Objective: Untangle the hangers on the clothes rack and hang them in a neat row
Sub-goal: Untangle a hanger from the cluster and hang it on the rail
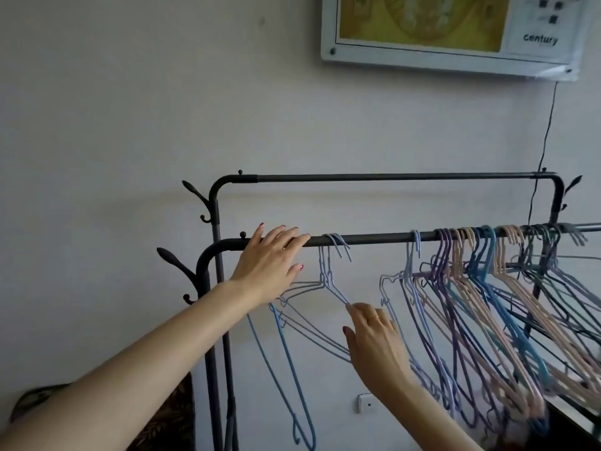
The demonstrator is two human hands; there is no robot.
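Head view: left hand flat on rail; right hand seemingly pinching hanger.

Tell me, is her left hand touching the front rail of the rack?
Touching. The head view shows the left hand lying flat, straight fingers resting on the front rail, no gap.

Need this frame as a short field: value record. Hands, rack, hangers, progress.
left hand: left hand rests flat on the lower rail, fingers straight
right hand: right hand has fingertips at the shoulder of the pale hangers; grip unclear
pale hangers: a few hooked on the rail, apart from the rest
blue hanger: dangles below them, tangled, not on the rail
bunched hangers: crowded at the rail's right
upper rail: bare
progress: row not yet neat
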